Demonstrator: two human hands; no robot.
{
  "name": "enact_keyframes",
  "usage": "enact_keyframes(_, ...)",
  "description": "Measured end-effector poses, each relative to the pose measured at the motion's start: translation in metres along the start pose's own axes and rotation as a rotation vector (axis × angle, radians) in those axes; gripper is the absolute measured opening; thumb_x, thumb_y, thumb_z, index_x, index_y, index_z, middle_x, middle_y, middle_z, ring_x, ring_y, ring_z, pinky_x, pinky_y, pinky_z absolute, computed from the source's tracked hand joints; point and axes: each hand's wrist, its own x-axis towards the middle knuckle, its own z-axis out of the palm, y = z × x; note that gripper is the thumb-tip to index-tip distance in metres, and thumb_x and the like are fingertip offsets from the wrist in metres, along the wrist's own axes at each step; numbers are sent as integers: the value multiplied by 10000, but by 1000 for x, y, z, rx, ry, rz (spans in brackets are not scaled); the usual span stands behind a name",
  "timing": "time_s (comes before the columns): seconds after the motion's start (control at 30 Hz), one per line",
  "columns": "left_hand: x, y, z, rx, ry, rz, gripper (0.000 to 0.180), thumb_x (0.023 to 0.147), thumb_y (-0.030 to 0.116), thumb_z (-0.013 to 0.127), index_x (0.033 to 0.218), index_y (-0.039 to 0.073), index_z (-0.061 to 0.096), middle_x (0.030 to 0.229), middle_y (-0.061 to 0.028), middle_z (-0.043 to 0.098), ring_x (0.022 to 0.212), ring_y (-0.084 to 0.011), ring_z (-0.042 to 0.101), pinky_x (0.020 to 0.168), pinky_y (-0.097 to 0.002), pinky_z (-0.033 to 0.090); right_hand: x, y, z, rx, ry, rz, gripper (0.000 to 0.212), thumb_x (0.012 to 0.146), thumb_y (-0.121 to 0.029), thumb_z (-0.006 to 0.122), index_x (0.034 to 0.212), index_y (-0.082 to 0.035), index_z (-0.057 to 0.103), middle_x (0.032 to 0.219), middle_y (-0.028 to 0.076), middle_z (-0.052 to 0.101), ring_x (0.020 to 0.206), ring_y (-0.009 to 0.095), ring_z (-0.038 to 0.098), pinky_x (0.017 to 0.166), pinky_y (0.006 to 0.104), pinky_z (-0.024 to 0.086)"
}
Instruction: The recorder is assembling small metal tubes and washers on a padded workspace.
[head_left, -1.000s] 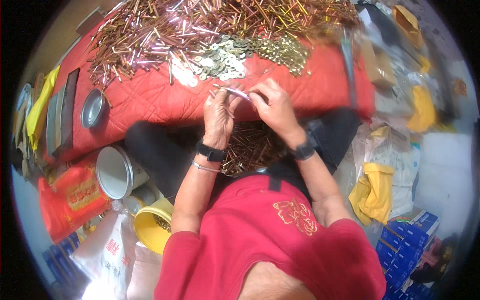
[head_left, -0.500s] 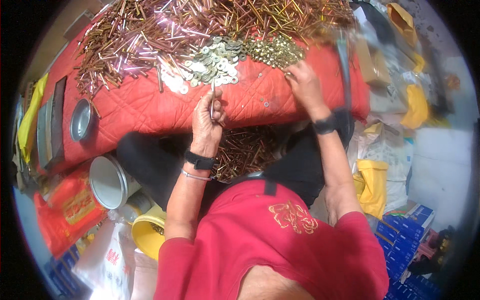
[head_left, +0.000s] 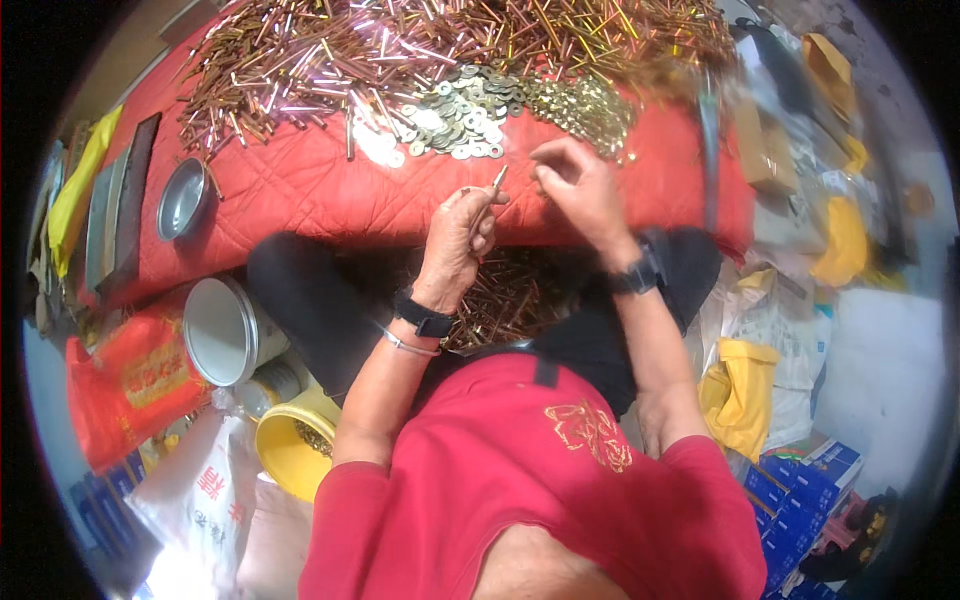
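Observation:
My left hand point(head_left: 460, 237) is closed round a slim metal rod point(head_left: 500, 176), whose narrow end sticks up past the fingers. Close to it on the right, my right hand point(head_left: 583, 190) has its thumb and fingers curled together; whatever is between them is too small to make out. Both hands are over the front part of a red quilted cover point(head_left: 290, 190). Just beyond lie a heap of flat silver washers point(head_left: 455, 120) and, to its right, a heap of small brass-coloured nuts point(head_left: 585, 108). Copper-coloured metal rods point(head_left: 330, 60) are piled behind them.
A metal bowl point(head_left: 184, 205) stands at the cover's left. More rods point(head_left: 515, 300) lie between my legs. A white bucket point(head_left: 218, 335) and a yellow bucket point(head_left: 285, 455) are at lower left. Yellow bags point(head_left: 742, 385) and blue boxes point(head_left: 800, 495) are on the right.
My right hand has come away from the nuts, moving left and nearer to me. My left hand, still gripping the rod, has moved right and lower, so the hands are closer together.

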Motion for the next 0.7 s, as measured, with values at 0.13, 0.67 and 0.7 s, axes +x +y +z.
enact_keyframes(0.13,-12,3,4,99,-19,19,156,878,189,577,874,41,625,574,58,418,432,-23,302,388,-185,208,-13,2,9,103,-75,-36,156,884,-5,567,1010,-31,656,905,-6,619,836,55,564,743,214,458)
enact_keyframes(0.67,-27,22,4,210,-169,-74,145,883,191,593,851,51,617,559,81,396,427,-15,294,396,-178,206,-16,-19,-5,-60,-231,-190,363,843,21,585,1192,-78,591,985,22,590,911,95,565,789,259,469)
enact_keyframes(0.7,-27,24,4,203,-189,-79,144,882,191,595,848,53,616,559,81,396,427,-15,296,395,-178,207,-16,-22,-5,-122,-254,-204,365,854,15,570,1210,-65,577,989,16,585,923,97,554,820,253,456)
